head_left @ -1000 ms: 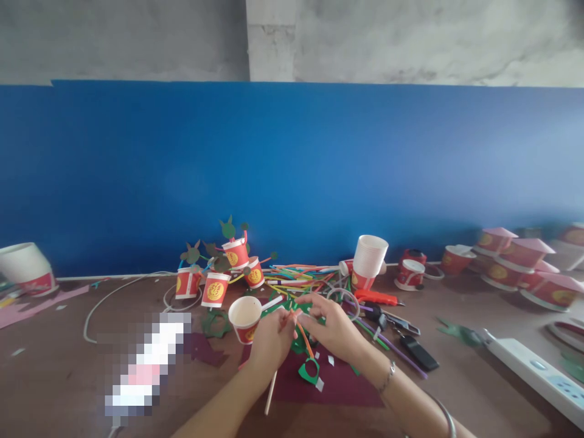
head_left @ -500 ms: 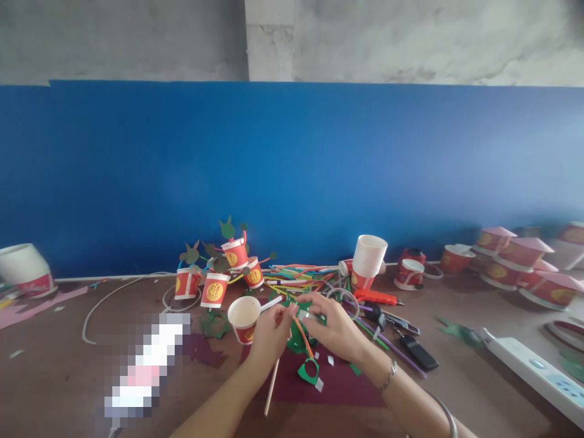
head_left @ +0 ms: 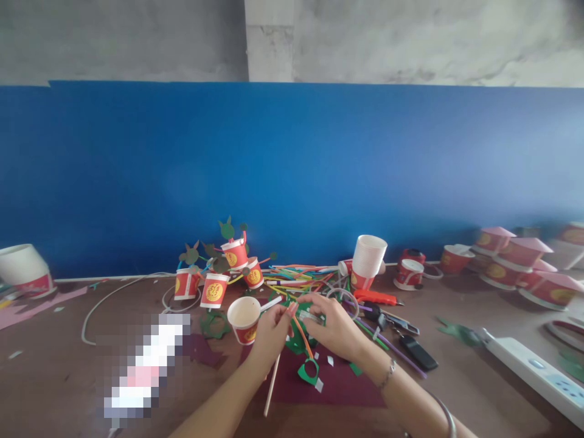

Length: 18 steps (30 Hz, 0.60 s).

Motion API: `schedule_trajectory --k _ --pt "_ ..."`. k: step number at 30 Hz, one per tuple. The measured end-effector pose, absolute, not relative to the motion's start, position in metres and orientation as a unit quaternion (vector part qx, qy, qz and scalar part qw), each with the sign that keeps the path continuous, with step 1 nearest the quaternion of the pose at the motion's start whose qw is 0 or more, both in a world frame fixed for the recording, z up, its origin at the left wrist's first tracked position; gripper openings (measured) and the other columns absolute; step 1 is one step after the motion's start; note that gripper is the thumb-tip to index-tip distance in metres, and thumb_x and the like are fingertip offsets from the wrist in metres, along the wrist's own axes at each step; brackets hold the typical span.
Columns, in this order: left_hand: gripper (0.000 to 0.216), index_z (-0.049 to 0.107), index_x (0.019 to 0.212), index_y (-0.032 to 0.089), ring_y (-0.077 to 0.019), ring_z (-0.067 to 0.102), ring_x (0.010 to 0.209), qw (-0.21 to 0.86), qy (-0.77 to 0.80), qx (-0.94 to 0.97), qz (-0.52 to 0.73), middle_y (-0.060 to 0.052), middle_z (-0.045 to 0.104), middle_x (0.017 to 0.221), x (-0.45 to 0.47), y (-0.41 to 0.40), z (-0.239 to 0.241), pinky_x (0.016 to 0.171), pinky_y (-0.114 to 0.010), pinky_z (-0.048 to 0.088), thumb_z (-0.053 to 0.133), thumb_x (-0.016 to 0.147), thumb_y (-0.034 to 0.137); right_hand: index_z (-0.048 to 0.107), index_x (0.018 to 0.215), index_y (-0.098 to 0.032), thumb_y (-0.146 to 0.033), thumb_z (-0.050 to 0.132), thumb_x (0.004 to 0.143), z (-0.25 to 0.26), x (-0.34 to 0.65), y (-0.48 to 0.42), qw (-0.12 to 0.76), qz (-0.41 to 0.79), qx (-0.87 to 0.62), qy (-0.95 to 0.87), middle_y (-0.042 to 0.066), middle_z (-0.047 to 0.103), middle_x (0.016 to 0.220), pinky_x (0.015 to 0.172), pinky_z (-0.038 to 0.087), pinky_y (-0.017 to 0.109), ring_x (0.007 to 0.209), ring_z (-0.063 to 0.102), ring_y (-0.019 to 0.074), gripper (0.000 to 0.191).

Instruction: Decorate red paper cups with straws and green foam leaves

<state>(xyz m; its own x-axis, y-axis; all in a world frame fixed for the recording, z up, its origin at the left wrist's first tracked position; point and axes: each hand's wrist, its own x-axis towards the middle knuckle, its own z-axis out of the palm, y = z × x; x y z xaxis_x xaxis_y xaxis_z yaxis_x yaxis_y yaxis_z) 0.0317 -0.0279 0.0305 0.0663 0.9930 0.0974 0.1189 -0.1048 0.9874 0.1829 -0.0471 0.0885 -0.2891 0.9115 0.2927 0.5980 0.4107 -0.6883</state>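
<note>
My left hand [head_left: 274, 325] is closed in a pinch, its fingertips together on something too small to make out. Just to its right, my right hand [head_left: 335, 322] reaches in with bent fingers, the index tip near the left fingertips and the thumb apart. A pale, clear strip [head_left: 311, 317] shows between the right thumb and fingers; whether it is gripped is unclear. An orange straw [head_left: 305, 340] runs down from the fingertips to a green paper scrap with a round hole [head_left: 308, 371]. Beside my left hand stand a paper cup [head_left: 244, 316] and, below, a wooden stick [head_left: 272, 389].
Small cup figures [head_left: 214, 290] stand at the back left, beside a heap of coloured straws [head_left: 301, 277]. Stacked cups [head_left: 368, 261], an orange cutter [head_left: 376, 297] and keys [head_left: 417, 351] lie right. A power strip [head_left: 538, 371] is far right; dark red paper [head_left: 337, 392] lies beneath my hands.
</note>
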Motion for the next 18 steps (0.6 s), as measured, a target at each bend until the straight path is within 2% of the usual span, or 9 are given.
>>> schedule_trajectory --k 4,10,14,18 --pt "0.034 0.051 0.061 0.018 -0.0079 0.037 0.04 0.489 0.481 0.542 0.486 0.006 0.048 0.042 0.033 -0.027 0.029 0.045 -0.021 0.027 0.053 0.076 0.049 0.061 0.098 -0.018 -0.016 0.049 0.071 0.087 0.184 -0.046 0.337 0.229 -0.49 -0.771 -0.009 0.039 0.048 0.059 0.037 0.023 0.05 0.036 0.0107 0.03" --pt "0.042 0.05 0.061 0.018 -0.0072 0.037 0.041 0.488 0.46 0.546 0.503 0.006 0.046 0.042 0.033 -0.023 0.027 0.044 -0.02 0.026 0.059 0.073 0.057 0.06 0.102 -0.018 -0.014 0.048 0.07 0.087 0.184 -0.045 0.318 0.223 -0.492 -0.779 -0.009 0.042 0.049 0.061 0.039 0.023 0.05 0.037 0.0104 0.034" --pt "0.047 0.048 0.059 0.017 -0.0052 0.03 0.039 0.53 0.427 0.523 0.513 0.007 0.043 0.043 0.035 -0.02 0.022 0.042 -0.019 0.021 0.06 0.07 0.061 0.055 0.112 -0.017 -0.014 0.048 0.071 0.082 0.186 -0.042 0.302 0.225 -0.498 -0.781 -0.007 0.053 0.054 0.065 0.04 0.025 0.054 0.047 0.0127 0.042" --pt "0.049 0.049 0.058 0.017 -0.005 0.032 0.041 0.59 0.392 0.476 0.52 0.007 0.041 0.043 0.036 -0.024 0.028 0.042 -0.019 0.02 0.067 0.061 0.063 0.048 0.121 -0.017 -0.017 0.048 0.076 0.076 0.189 -0.038 0.295 0.258 -0.484 -0.782 -0.003 0.064 0.063 0.07 0.042 0.027 0.066 0.059 0.0164 0.045"
